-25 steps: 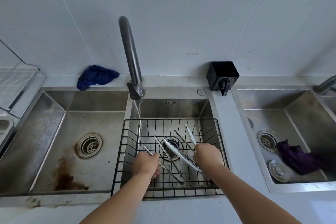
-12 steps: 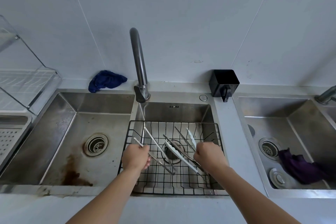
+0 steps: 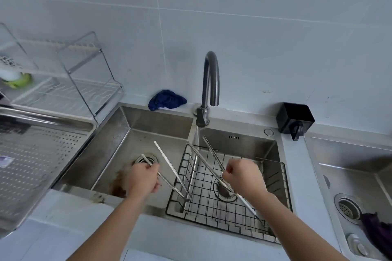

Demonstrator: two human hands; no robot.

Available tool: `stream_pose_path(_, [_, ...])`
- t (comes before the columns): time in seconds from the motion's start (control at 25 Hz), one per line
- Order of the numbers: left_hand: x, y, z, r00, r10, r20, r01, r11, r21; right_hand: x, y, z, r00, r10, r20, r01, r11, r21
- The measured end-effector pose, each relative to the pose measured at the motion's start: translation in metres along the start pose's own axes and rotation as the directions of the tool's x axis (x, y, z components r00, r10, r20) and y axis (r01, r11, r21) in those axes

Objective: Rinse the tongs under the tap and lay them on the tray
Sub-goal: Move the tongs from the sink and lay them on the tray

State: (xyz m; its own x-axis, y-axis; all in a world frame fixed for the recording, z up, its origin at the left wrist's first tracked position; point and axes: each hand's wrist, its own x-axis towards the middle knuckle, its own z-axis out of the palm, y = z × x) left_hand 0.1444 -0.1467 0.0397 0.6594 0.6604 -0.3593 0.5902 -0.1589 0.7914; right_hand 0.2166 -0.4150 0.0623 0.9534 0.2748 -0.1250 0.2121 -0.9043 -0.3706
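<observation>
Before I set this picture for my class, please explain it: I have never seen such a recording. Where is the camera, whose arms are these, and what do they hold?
There is no machine here. A person wears a wide-angle camera on the head, so the one view looks forward and down at their own arms over a row of steel sinks. The left hand grips serrated tongs over the left sink. The right hand grips a second pair of tongs above the black wire basket in the middle sink, tips raised close to the thin stream from the tap. The perforated steel tray lies at the left. A blue cloth and a black container sit on the ledge behind.
</observation>
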Motion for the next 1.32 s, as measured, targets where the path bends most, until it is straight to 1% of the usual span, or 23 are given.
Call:
stream_pose_path(0.24, [0.016, -0.027, -0.087, 0.994, 0.002, -0.105, -0.01, 0.997, -0.077, 0.007, -0.093, 0.015, 0.995, -0.1, 0.021, 0.1, 0.995, 0.006])
stream_pose_path(0.36, [0.029, -0.048, -0.141, 0.99, -0.005, -0.138, -0.01, 0.994, -0.109, 0.003, -0.146, 0.028, 0.989, -0.143, 0.037, 0.143, 0.99, -0.006])
stream_pose_path(0.52, [0.042, -0.074, -0.217, 0.98, -0.022, -0.196, -0.01, 0.987, -0.161, -0.005, -0.217, 0.048, 0.984, -0.175, 0.022, 0.175, 0.984, -0.009])
stream_pose_path(0.68, [0.056, -0.108, -0.309, 0.96, -0.054, -0.274, 0.006, 0.985, -0.174, -0.017, -0.309, 0.076, 0.974, -0.227, 0.023, 0.226, 0.974, 0.024])
stream_pose_path(0.84, [0.067, -0.133, -0.376, 0.94, -0.126, -0.317, 0.06, 0.976, -0.21, -0.02, -0.386, 0.097, 0.959, -0.272, 0.083, 0.272, 0.962, 0.018])
stream_pose_path(1.08, [0.097, -0.167, -0.439, 0.908, -0.206, -0.365, 0.118, 0.961, -0.248, 0.004, -0.47, 0.134, 0.92, -0.371, 0.124, 0.375, 0.927, -0.01])
stream_pose_path(1.32, [0.157, -0.182, -0.474, 0.89, -0.265, -0.372, 0.172, 0.949, -0.264, 0.05, -0.527, 0.178, 0.902, -0.378, 0.209, 0.377, 0.925, 0.043])
